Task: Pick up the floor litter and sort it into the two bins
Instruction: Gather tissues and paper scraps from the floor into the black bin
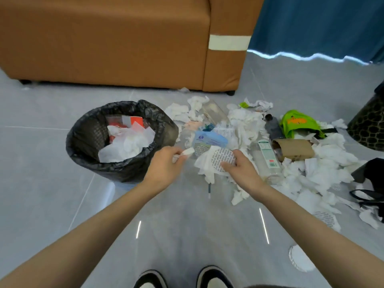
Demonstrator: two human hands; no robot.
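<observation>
A bin lined with a black bag (87,140) stands left of centre, holding tissues and red-white packaging. My left hand (164,165) hovers beside its right rim and pinches a small white scrap (188,151). My right hand (243,165) grips a bunch of white tissue with a round printed seal (222,159) on top. Behind and to the right spreads a litter pile: crumpled tissues (247,123), a blue packet (209,139), a clear bottle (268,156), a dark bottle (273,126), a green bag (299,123) and brown cardboard (295,149). A second dark patterned bin (367,123) stands at the right edge.
A brown sofa (124,42) fills the back, with a blue curtain (315,26) to its right. A black bag with straps (372,179) lies at the right. A round foil seal (301,258) lies on the grey tiles near my shoes (182,277).
</observation>
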